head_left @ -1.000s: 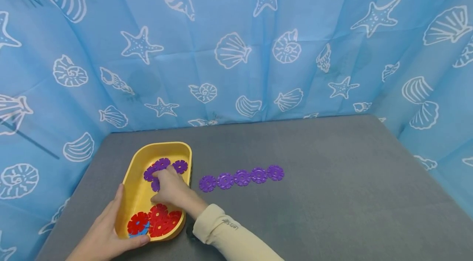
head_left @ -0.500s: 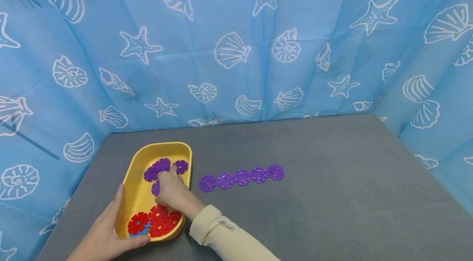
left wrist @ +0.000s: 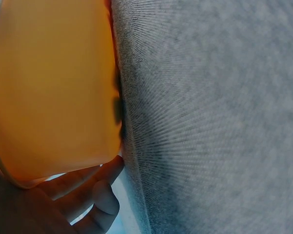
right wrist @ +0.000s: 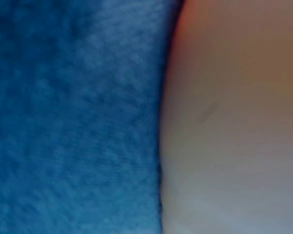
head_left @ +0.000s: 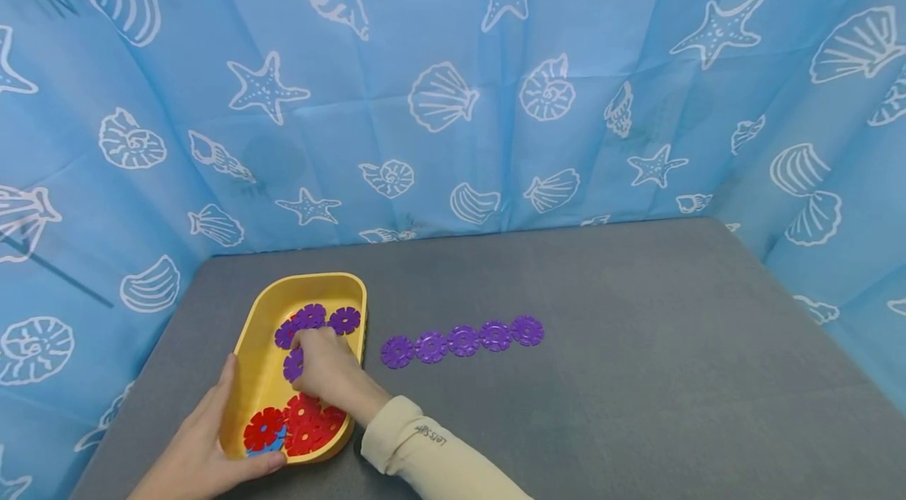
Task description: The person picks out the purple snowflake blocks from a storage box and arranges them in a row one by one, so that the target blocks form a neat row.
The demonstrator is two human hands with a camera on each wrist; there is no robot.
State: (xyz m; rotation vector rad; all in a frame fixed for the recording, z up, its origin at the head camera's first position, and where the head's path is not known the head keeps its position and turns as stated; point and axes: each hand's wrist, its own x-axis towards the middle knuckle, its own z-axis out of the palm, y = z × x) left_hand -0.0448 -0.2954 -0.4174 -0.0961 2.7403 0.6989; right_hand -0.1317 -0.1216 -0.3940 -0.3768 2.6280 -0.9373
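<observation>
In the head view my left hand (head_left: pixel 201 437) grips the near left corner of a yellow plastic tray (head_left: pixel 258 327), thumb along the near rim. The left wrist view shows its fingers (left wrist: pixel 88 190) bent around the tray's end. My right hand (head_left: pixel 329 370) reaches into the tray with bent fingers, over the purple notched flower-shaped discs. One purple disc (head_left: pixel 293 365) shows beside its fingers; the fingertips are hidden, so I cannot tell whether they pinch it. More purple discs (head_left: pixel 310 316) lie beyond the hand, with a separate one (head_left: pixel 344 321) at the right wall.
Red discs (head_left: pixel 304 429) and a blue piece (head_left: pixel 267 445) lie in the tray's near end. Right of the tray, a row of several purple discs (head_left: pixel 463 340) stretches across the grey table (head_left: pixel 637 374). A blue shell-print curtain (head_left: pixel 453 154) hangs behind.
Inside the tray my right hand has shifted slightly and its fingers have bent more. The purple disc beside them has moved a little toward me and left. My left hand has stayed put.
</observation>
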